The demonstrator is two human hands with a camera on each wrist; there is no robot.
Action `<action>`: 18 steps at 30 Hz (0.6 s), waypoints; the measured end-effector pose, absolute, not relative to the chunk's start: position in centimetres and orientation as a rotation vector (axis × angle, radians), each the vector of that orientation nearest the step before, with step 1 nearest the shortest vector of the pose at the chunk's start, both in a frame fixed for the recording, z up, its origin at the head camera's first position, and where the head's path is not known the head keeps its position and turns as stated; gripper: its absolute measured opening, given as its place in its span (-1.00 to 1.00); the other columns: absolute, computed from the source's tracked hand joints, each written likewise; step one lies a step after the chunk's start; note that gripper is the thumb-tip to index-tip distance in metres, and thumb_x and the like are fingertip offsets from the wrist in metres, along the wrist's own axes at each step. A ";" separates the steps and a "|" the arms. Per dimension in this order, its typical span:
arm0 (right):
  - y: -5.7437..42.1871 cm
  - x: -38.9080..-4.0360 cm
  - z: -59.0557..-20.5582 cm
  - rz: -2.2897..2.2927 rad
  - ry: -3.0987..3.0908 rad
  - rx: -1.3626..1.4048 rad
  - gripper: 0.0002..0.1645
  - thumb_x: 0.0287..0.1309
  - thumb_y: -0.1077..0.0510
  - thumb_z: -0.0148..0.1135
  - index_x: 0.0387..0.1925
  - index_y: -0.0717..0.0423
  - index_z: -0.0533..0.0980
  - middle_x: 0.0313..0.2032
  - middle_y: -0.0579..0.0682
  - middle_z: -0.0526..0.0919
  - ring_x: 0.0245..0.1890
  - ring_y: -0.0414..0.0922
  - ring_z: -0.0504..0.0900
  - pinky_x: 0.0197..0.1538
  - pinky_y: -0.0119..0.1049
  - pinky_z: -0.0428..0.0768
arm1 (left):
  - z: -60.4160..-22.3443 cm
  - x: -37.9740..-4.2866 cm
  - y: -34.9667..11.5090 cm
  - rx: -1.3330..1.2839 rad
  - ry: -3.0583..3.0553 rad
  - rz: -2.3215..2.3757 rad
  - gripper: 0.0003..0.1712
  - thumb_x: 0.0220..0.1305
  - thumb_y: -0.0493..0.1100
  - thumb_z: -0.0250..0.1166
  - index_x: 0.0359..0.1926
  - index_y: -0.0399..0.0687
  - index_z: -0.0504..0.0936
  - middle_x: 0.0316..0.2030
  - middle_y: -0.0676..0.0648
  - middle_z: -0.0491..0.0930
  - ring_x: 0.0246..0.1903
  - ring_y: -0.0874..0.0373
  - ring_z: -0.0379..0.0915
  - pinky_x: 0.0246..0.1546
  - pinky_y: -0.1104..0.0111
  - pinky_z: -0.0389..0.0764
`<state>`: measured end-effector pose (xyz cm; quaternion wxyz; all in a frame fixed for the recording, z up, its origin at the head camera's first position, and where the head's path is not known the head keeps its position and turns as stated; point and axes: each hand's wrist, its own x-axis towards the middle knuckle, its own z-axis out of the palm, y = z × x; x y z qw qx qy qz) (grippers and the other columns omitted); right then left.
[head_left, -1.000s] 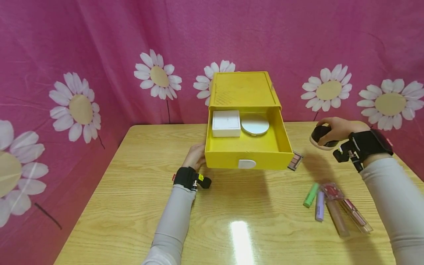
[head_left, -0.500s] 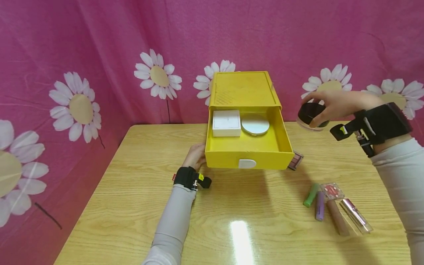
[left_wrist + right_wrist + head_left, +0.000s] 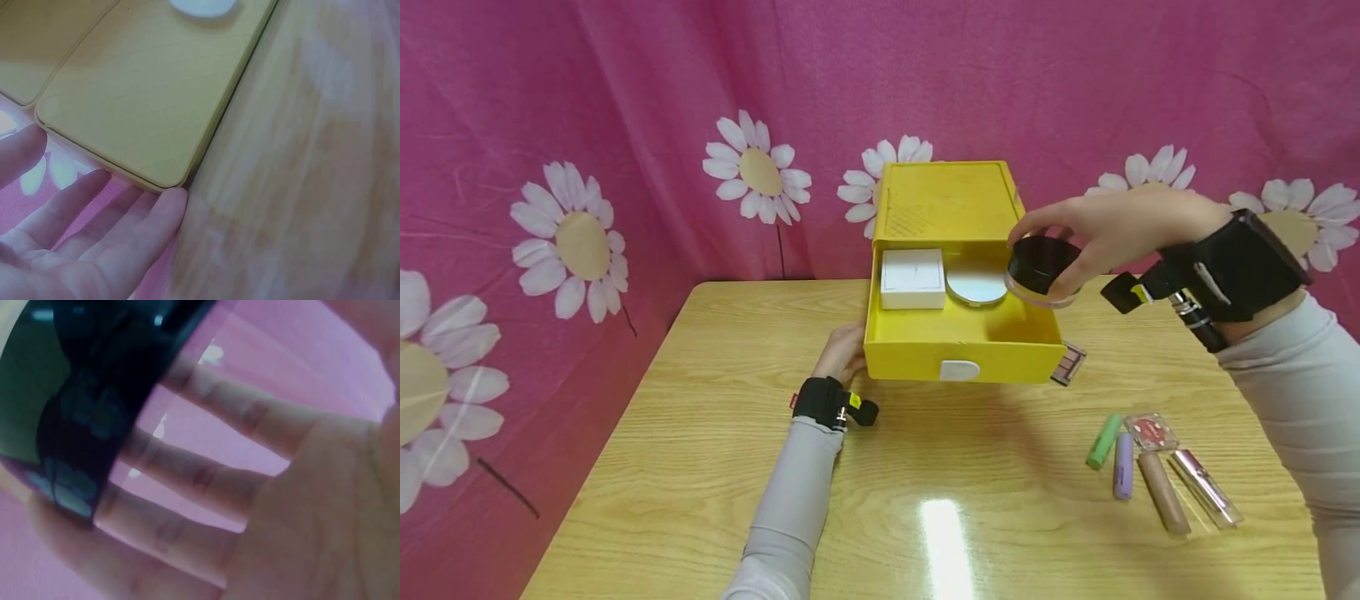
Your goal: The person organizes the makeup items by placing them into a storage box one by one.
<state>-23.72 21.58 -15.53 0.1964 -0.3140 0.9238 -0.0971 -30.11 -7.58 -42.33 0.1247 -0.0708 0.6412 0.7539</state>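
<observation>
Movement is seen in the head view: a glossy black-lidded round jar [image 3: 1037, 260] with a clear base, half a second ago held well to the right of an open yellow plastic drawer [image 3: 910, 362], has been brought leftward and now overlaps that drawer's right rim. It is pinched by the right hand [image 3: 1116, 229], with the thumb on the near side and fingers on the far side; it is judged to be held above the drawer and not yet set down, so the carry is taken as well advanced. Just left of those fingertips, inside the drawer, a flat round silver compact [image 3: 976, 281] and a squarish white box [image 3: 913, 279] are left undisturbed. Beside the drawer's left wall, the left hand [image 3: 841, 354] is kept where it was. In the left wrist view, the edge of a smooth yellow plastic panel [image 3: 137, 94] is touched by spread fingertips, nothing being pinched; steadying is judged to be given. In the right wrist view, the jar's dark lid is met by bent, parted fingers; the thumb's contact cannot be made out there.
</observation>
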 end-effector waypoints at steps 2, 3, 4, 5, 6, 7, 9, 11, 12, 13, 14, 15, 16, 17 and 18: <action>20.8 -23.8 -15.4 -0.306 2.517 -0.892 -0.10 -0.13 -0.03 0.43 0.23 0.11 0.22 -0.04 0.04 0.48 -0.09 -0.04 0.43 -0.10 -0.23 0.45 | -42.4 -30.1 -7.6 -0.211 1.871 2.200 -0.57 0.27 -0.05 0.16 0.06 -0.21 0.52 -0.06 -0.17 0.54 -0.16 0.09 0.48 -0.14 0.25 0.55; 20.3 -23.8 -15.4 -0.320 2.481 -0.913 -0.10 -0.13 0.00 0.43 0.22 0.13 0.22 -0.04 0.05 0.47 -0.09 -0.03 0.43 -0.11 -0.23 0.45 | -42.4 -30.1 -7.6 -0.212 1.873 2.202 -0.58 0.27 -0.05 0.16 0.06 -0.22 0.52 -0.07 -0.17 0.54 -0.17 0.09 0.49 -0.15 0.26 0.55; 20.0 -23.9 -15.4 -0.332 2.448 -0.925 -0.11 -0.13 0.01 0.43 0.21 0.13 0.22 -0.04 0.07 0.46 -0.09 -0.02 0.42 -0.11 -0.23 0.45 | -42.4 -30.1 -7.6 -0.214 1.873 2.203 -0.58 0.27 -0.05 0.16 0.05 -0.22 0.53 -0.07 -0.17 0.55 -0.18 0.10 0.49 -0.16 0.27 0.55; 19.6 -24.0 -15.5 -0.341 2.416 -0.947 -0.12 -0.13 0.03 0.43 0.21 0.15 0.22 -0.03 0.07 0.45 -0.08 -0.01 0.41 -0.11 -0.22 0.45 | -42.4 -30.1 -7.6 -0.215 1.875 2.204 -0.58 0.27 -0.05 0.16 0.05 -0.22 0.53 -0.08 -0.16 0.55 -0.19 0.10 0.50 -0.17 0.28 0.55; 19.2 -24.1 -15.5 -0.332 2.396 -0.967 -0.13 -0.13 0.04 0.43 0.20 0.15 0.22 -0.03 0.07 0.44 -0.09 -0.01 0.41 -0.10 -0.22 0.44 | -42.4 -30.1 -7.7 -0.216 1.876 2.204 -0.59 0.27 -0.06 0.16 0.04 -0.22 0.53 -0.09 -0.16 0.55 -0.21 0.11 0.50 -0.18 0.28 0.55; 18.9 -24.3 -15.6 -0.326 2.376 -0.986 -0.14 -0.12 0.04 0.43 0.20 0.16 0.22 -0.04 0.08 0.43 -0.09 -0.01 0.40 -0.10 -0.22 0.44 | -42.5 -30.1 -7.7 -0.216 1.880 2.201 -0.59 0.27 -0.06 0.16 0.04 -0.22 0.54 -0.10 -0.16 0.55 -0.22 0.12 0.50 -0.19 0.29 0.56; 18.2 -24.5 -15.8 -0.298 2.344 -1.026 -0.14 -0.12 0.04 0.43 0.19 0.18 0.22 -0.03 0.09 0.43 -0.08 -0.01 0.39 -0.09 -0.21 0.45 | -42.5 -30.1 -7.7 -0.216 1.882 2.197 -0.60 0.27 -0.07 0.16 0.03 -0.22 0.54 -0.10 -0.15 0.55 -0.23 0.12 0.50 -0.19 0.30 0.56; 17.6 -24.6 -16.2 -0.247 2.329 -1.063 -0.13 -0.12 0.02 0.42 0.19 0.21 0.23 -0.01 0.10 0.44 -0.08 -0.02 0.40 -0.07 -0.20 0.45 | -42.5 -30.1 -7.6 -0.214 1.880 2.199 -0.60 0.28 -0.08 0.15 0.04 -0.22 0.54 -0.09 -0.16 0.55 -0.23 0.12 0.50 -0.19 0.29 0.55; 17.3 -24.7 -16.3 -0.219 2.325 -1.074 -0.13 -0.12 0.01 0.42 0.19 0.21 0.23 0.00 0.11 0.44 -0.08 -0.02 0.41 -0.06 -0.20 0.45 | -42.5 -30.0 -7.6 -0.215 1.880 2.199 -0.60 0.28 -0.08 0.15 0.04 -0.22 0.53 -0.09 -0.16 0.55 -0.23 0.12 0.50 -0.18 0.29 0.55; 17.0 -24.8 -16.5 -0.199 2.322 -1.076 -0.14 -0.12 -0.01 0.42 0.18 0.21 0.24 0.01 0.11 0.45 -0.08 -0.02 0.42 -0.05 -0.19 0.45 | -42.4 -30.0 -7.6 -0.215 1.877 2.202 -0.60 0.28 -0.08 0.15 0.05 -0.23 0.53 -0.08 -0.17 0.55 -0.22 0.11 0.50 -0.17 0.28 0.55; 16.7 -24.8 -16.6 -0.177 2.322 -1.075 -0.14 -0.13 -0.01 0.42 0.18 0.20 0.24 0.02 0.12 0.45 -0.07 -0.02 0.42 -0.04 -0.18 0.45 | -42.4 -30.0 -7.6 -0.213 1.874 2.208 -0.60 0.28 -0.09 0.14 0.06 -0.23 0.52 -0.07 -0.18 0.55 -0.22 0.10 0.50 -0.17 0.27 0.55; 16.4 -24.9 -16.8 -0.155 2.325 -1.074 -0.14 -0.13 -0.02 0.42 0.17 0.20 0.25 0.03 0.13 0.45 -0.07 -0.02 0.43 -0.03 -0.18 0.45 | -42.4 -30.0 -7.6 -0.213 1.873 2.211 -0.59 0.28 -0.09 0.14 0.06 -0.24 0.52 -0.07 -0.18 0.55 -0.21 0.10 0.50 -0.16 0.27 0.55; 16.2 -24.9 -16.9 -0.138 2.325 -1.068 -0.14 -0.13 -0.03 0.42 0.17 0.19 0.25 0.03 0.13 0.45 -0.08 -0.02 0.43 -0.04 -0.18 0.45 | -42.4 -30.0 -7.6 -0.213 1.873 2.214 -0.59 0.28 -0.09 0.14 0.06 -0.24 0.52 -0.07 -0.18 0.55 -0.21 0.10 0.50 -0.16 0.27 0.55; 16.0 -25.0 -17.0 -0.130 2.322 -1.057 -0.14 -0.14 -0.02 0.42 0.17 0.18 0.25 0.02 0.14 0.45 -0.09 -0.01 0.43 -0.04 -0.18 0.44 | -42.4 -30.0 -7.6 -0.213 1.871 2.216 -0.59 0.28 -0.09 0.14 0.06 -0.24 0.52 -0.07 -0.18 0.55 -0.20 0.11 0.50 -0.16 0.26 0.55; 15.8 -25.0 -17.2 -0.120 2.322 -1.049 -0.14 -0.15 -0.02 0.42 0.17 0.17 0.25 0.01 0.14 0.45 -0.10 0.00 0.43 -0.05 -0.19 0.44 | -42.3 -29.9 -7.5 -0.213 1.872 2.216 -0.59 0.28 -0.09 0.14 0.06 -0.24 0.52 -0.08 -0.17 0.55 -0.20 0.11 0.50 -0.16 0.26 0.55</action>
